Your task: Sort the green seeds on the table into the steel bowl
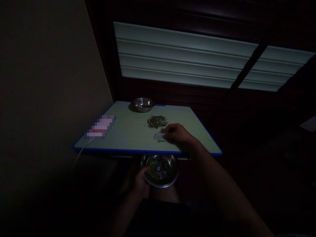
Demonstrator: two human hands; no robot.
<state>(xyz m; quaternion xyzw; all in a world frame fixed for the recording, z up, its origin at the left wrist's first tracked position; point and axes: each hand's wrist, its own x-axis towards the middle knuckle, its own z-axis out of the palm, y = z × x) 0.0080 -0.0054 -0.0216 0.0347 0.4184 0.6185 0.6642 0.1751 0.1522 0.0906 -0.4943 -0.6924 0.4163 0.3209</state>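
My left hand (142, 182) grips the rim of a shiny steel bowl (174, 179), held below the table's front edge. Greenish small grains and a patch with a label or reflection show inside it. Over the table, my right hand (178, 133) has its fingers closed on the edge of a thin, pale, rounded disc (159, 136). A few grains lie by the disc's near edge. Just beyond it is a loose pile of small green-brown beans or grains (157, 121). Dim light hides finer detail.
The pale green table (128, 131) has a raised-looking blue edge. A second steel bowl (143, 104) stands at its back. On the left lies a blurred-out phone-like object (100, 126) with a white cable (82, 149) running over the edge. Wall and dark wooden panelling stand close behind.
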